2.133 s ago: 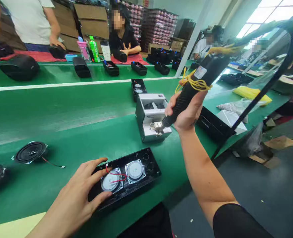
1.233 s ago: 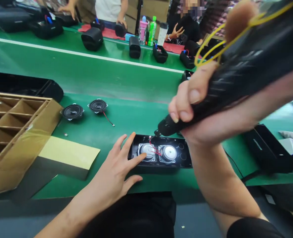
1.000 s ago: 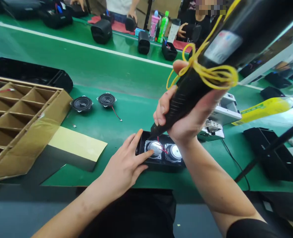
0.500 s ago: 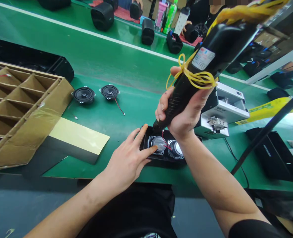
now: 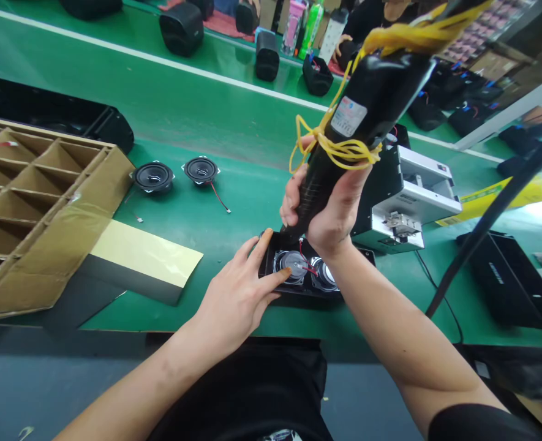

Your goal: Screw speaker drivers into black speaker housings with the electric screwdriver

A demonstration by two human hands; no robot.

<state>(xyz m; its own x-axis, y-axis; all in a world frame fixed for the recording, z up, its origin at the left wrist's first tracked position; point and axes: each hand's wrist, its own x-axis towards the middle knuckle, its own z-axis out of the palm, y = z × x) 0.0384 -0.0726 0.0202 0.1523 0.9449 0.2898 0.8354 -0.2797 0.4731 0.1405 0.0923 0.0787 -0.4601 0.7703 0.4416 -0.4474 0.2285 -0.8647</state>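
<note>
My right hand (image 5: 328, 211) is wrapped round a black electric screwdriver (image 5: 332, 153) with a white label and yellow bands tied about it. It slants, its lower end inside a black speaker box (image 5: 271, 266), near the far left corner; the bit's tip is hidden. My left hand (image 5: 240, 285) grips the box's left end, one finger on the far corner and the thumb on a speaker driver (image 5: 294, 267). A second driver (image 5: 326, 275) sits to its right, partly behind my right wrist. Red wires (image 5: 305, 260) run between them.
A cardboard divider box (image 5: 45, 214) stands left, near a pale yellow sheet (image 5: 146, 254). Two loose speaker drivers (image 5: 153, 177) lie beyond. A silver-black machine (image 5: 403, 202) and black cable (image 5: 495, 214) are at right. Across the bench, a person's hand (image 5: 342, 49) is near black speaker housings (image 5: 267, 55).
The screwdriver and my right hand have shifted a little left, and the tool stands slightly more upright. My left hand stays on the box. The view has moved slightly.
</note>
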